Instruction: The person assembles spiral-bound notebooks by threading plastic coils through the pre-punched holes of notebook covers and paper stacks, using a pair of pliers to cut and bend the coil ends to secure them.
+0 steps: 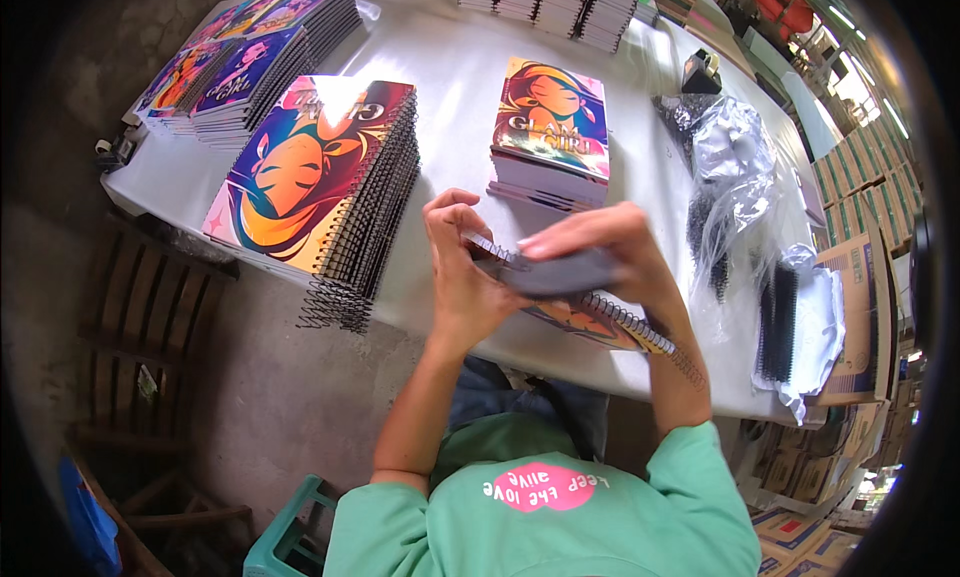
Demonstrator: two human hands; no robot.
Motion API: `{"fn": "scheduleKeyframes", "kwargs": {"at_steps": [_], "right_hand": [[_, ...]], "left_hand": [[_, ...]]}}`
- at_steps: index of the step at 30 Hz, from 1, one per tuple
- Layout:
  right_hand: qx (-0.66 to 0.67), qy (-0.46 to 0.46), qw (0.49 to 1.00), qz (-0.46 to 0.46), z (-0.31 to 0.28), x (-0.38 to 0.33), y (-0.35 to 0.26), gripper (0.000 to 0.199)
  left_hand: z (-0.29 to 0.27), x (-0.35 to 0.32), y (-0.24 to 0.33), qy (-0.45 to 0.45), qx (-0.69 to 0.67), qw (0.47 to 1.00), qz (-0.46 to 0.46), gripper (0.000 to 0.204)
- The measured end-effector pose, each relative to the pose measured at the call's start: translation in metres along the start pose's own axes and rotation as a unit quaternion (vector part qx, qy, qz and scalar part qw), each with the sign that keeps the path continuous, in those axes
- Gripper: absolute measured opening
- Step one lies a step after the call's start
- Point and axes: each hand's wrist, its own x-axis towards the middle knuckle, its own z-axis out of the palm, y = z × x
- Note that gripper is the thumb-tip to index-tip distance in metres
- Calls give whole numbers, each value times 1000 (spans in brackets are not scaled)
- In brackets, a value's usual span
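A spiral notebook with a colourful cover is at the table's near edge, tilted and partly hidden by my hands. Its wire coil runs along the spine, and a loose end of coil sticks out past the right edge by my right forearm. My left hand is closed on the notebook's left end, by the coil. Over the spine, my right hand grips a dark grey, smooth object, smeared by motion; its kind does not show. Just beyond lies a stack of similar books, their coils not visible.
To the left stands a stack of coiled notebooks, coil ends jutting at its near corner. More notebook piles sit far left, others at the back. Plastic-wrapped black coils lie right, near cardboard boxes. A green stool stands below left.
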Motion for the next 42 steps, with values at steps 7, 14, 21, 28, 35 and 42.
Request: {"fn": "scheduleKeyframes", "kwargs": {"at_steps": [7,14,21,28,35,42], "right_hand": [[-61,-18,988,143,0,4,10,38],[-405,238,846,253,-57,-67,9,42],[-490,84,791,356,-8,-173,-26,57],[-431,220,812,327,39,-225,-20,56],[-387,224,882,149,76,-84,-91,45],[-414,184,878,154,77,-71,-91,43]], "left_hand": [[-2,6,6,-55,24,998,-16,94],[-7,-3,8,-58,-193,963,-181,28],[-14,-7,29,75,-209,956,-189,20],[-8,-18,42,63,-34,997,3,27],[0,-23,48,83,101,982,137,31],[-1,-26,56,86,106,981,138,46]]}}
